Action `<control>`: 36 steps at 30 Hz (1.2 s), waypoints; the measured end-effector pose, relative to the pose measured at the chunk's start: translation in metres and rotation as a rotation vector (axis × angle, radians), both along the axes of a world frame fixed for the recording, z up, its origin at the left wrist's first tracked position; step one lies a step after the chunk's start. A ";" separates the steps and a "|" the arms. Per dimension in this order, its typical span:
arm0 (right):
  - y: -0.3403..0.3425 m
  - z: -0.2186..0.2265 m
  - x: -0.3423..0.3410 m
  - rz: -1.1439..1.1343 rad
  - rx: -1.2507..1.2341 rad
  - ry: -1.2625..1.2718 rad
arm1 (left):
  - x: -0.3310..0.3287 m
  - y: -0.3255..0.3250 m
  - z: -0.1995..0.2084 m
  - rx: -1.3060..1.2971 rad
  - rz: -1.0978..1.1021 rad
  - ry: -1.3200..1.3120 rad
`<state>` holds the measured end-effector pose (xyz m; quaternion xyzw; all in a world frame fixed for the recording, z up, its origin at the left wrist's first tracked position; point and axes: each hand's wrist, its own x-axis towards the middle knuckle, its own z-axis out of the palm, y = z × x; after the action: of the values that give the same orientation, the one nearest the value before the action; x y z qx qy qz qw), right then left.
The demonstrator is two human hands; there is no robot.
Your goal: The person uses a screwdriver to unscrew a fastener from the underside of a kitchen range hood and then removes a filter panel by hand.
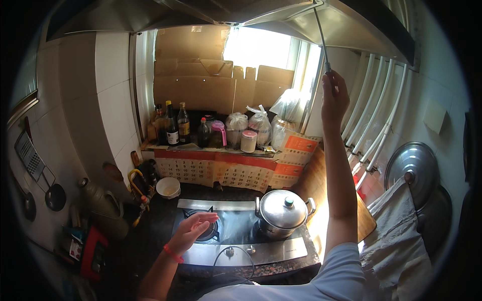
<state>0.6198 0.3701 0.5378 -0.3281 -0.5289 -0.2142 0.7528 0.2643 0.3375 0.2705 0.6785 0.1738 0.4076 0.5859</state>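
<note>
My right hand (335,99) is raised high at the right, with its fingers closed round the handle of a long thin screwdriver (320,37). The metal shaft points up, and its tip meets the underside of the steel range hood (296,22). Most of the handle is hidden in my grip. Lower down, my left hand (193,232) hovers over the left burner (213,233) of the gas stove (236,223). Its fingers are stretched out and slightly bent, holding nothing. A lidded steel pot (282,210) stands on the stove's right side.
Behind the stove, a shelf carries sauce bottles (184,123), a lidded jar (248,141) and tied plastic bags (258,123). A white bowl (168,187) sits at the back left. Utensils (55,195) hang leftward; a cloth (394,236) and large lid (414,168) hang rightward.
</note>
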 end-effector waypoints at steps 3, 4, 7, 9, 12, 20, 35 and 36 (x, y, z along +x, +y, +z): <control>0.007 0.012 -0.005 -0.041 0.047 -0.006 | -0.016 0.003 -0.009 -0.067 0.016 -0.020; 0.008 0.014 -0.006 -0.061 0.054 -0.004 | -0.022 0.004 -0.012 -0.091 0.024 -0.024; 0.006 0.019 -0.018 -0.108 0.023 0.052 | -0.045 0.006 -0.030 -0.122 0.067 -0.022; 0.011 0.019 -0.016 -0.121 0.036 0.065 | -0.059 0.004 -0.035 -0.188 0.126 -0.046; 0.014 0.019 -0.015 -0.082 0.056 0.085 | -0.077 0.002 -0.046 -0.259 0.234 -0.066; 0.023 0.017 -0.017 -0.032 0.069 0.123 | -0.110 -0.002 -0.066 -0.324 0.387 -0.121; 0.032 0.015 -0.022 0.280 0.104 0.227 | -0.127 -0.008 -0.074 -0.367 0.463 -0.099; 0.033 0.015 -0.021 0.297 0.108 0.226 | -0.127 -0.009 -0.073 -0.369 0.464 -0.096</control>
<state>0.5989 0.4032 0.5524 -0.2277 -0.4714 -0.0905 0.8472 0.1371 0.3289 0.1973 0.4827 0.3676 0.5237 0.5980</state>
